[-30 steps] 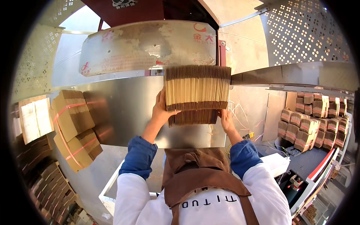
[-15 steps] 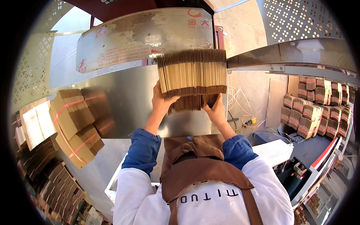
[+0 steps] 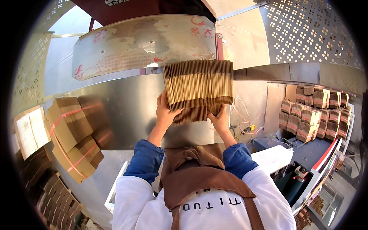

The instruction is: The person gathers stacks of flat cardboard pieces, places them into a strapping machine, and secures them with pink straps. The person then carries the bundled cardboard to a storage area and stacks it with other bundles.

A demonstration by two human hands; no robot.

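Note:
A thick stack of folded brown cardboard pieces (image 3: 199,86) stands on edge in front of me, over the shiny metal table (image 3: 128,115). My left hand (image 3: 165,111) grips its near left side, thumb pressed on the front and fingers curled round the side. At the near right corner my right hand (image 3: 219,119) holds the stack, with the thumb on its front face and the fingers partly hidden. Part of the stack juts toward me between the two hands. The bottom of the stack is hidden, so I cannot tell whether it rests on the table.
Strapped cardboard bundles (image 3: 71,130) stand at the table's left end. Several more bundles (image 3: 306,124) are piled at the right. Beyond the stack is a printed metal panel (image 3: 142,42) on a dark red machine (image 3: 142,7). Cables (image 3: 245,130) lie on the floor at right.
The whole view has shifted, with the stack and table sitting slightly lower in the picture. Both hands keep the same hold on the cardboard stack.

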